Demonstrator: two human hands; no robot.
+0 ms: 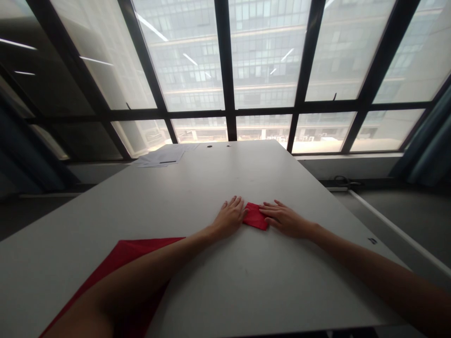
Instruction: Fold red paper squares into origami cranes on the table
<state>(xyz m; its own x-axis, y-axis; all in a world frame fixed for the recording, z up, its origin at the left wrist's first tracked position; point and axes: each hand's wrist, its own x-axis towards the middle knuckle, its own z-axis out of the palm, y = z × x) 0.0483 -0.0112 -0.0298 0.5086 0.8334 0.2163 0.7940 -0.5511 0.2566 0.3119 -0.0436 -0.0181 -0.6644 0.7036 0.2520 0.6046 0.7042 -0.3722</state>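
A small red folded piece (256,217), which looks like cloth or paper, lies flat on the white table (197,197). My left hand (229,218) rests on the tabletop at its left edge, fingers stretched out and the thumb touching it. From the other side my right hand (283,219) lies with its fingers spread, the tips on the piece's right part. Under my left forearm a larger red sheet (121,253) is spread on the table, partly hidden by the arm.
Several white papers (160,156) with a dark pen (167,162) lie at the table's far left. Two small dark spots, one a round hole (209,146), show near the far edge. Black-framed windows (264,56) stand beyond. A small black mark (372,241) is near the right edge.
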